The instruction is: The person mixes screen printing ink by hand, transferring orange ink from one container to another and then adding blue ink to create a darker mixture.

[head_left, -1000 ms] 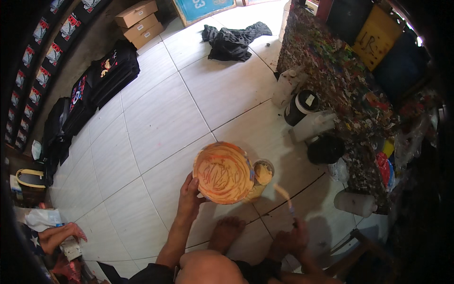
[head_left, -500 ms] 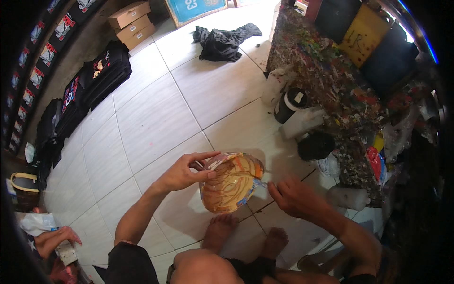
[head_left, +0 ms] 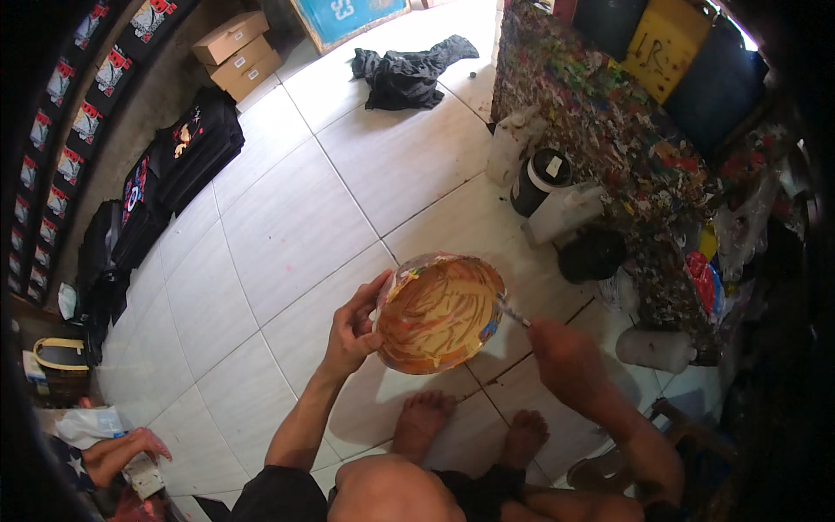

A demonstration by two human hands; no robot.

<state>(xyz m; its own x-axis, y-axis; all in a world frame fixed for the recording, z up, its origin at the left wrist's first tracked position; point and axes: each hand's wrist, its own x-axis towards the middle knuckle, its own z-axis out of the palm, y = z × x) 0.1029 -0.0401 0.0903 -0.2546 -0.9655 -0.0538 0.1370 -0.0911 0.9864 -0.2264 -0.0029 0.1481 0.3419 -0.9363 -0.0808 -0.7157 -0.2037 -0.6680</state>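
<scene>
My left hand (head_left: 355, 327) is closed on the left side of a paint-smeared round tub (head_left: 407, 271), holding it off the floor above my feet. Tan paint (head_left: 437, 311) streaked with orange-brown coats its inside, and blue smears show on the right part of the rim. In my closed right hand (head_left: 570, 358) is a thin stirring tool (head_left: 517, 316), pale or metallic where it shows. Its far end meets the tub's right inner edge; the tip's shape is hidden.
A paint-crusted bench (head_left: 591, 130) stands at the right, with bottles and a black-and-white jar (head_left: 539, 181) beside it. Black cloth (head_left: 409, 74) lies on the tiles ahead. Cardboard boxes (head_left: 235, 54) and folded black garments (head_left: 196, 130) line the left. Another person's foot (head_left: 148, 442) shows lower left.
The tub has shifted a little up and right, and its opening looks rounder. My left fingers sit lower around its side. The right hand has moved right, showing more of the tool.
</scene>
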